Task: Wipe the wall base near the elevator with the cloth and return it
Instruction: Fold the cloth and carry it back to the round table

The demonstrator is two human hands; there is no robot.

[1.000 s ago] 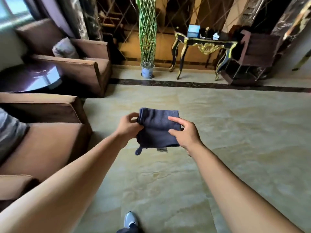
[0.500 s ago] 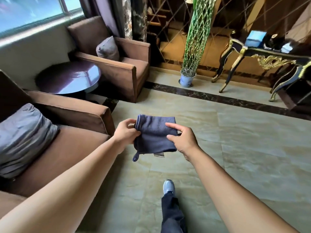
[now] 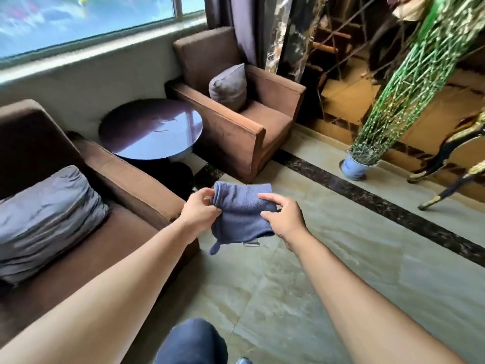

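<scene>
A folded dark blue cloth (image 3: 241,211) hangs in the air in front of me, above the marble floor. My left hand (image 3: 200,210) pinches its left edge and my right hand (image 3: 284,216) grips its right side, thumb on top. A small loop and a label dangle from the cloth's lower edge. No elevator shows in this view.
A brown armchair (image 3: 126,185) with a grey cushion stands close on my left. A round dark table (image 3: 152,127) and a second armchair (image 3: 252,127) sit behind it under the window. A green netted plant in a blue pot (image 3: 354,168) and gilded table legs (image 3: 446,158) are at right.
My view has swung left, bringing the armchairs, round table and window into frame. Both hands keep the same hold on the cloth. My knee now shows at the bottom.
</scene>
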